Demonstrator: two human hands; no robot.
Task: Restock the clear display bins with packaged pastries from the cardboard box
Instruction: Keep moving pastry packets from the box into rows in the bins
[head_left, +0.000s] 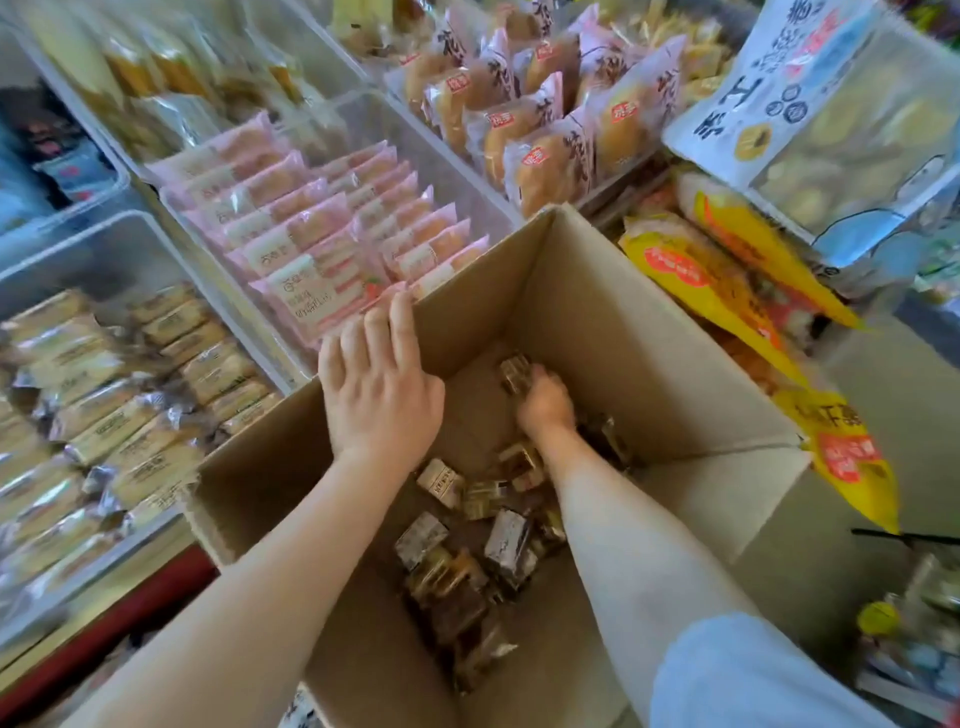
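Right now I am picking stock out of the cardboard box (597, 332), which stands open in front of the clear display bins (441, 150). Beyond the box's far-left wall, one bin holds pink packets (291, 234). My left hand (379, 384) rests flat on that wall's rim, fingers straight. Deep inside the box, my right hand (543, 402) curls round a brown-wrapped pastry (514, 371); more packaged pastries (467, 561) lie on the box floor. Next, I judge, comes lifting this pastry out toward a bin.
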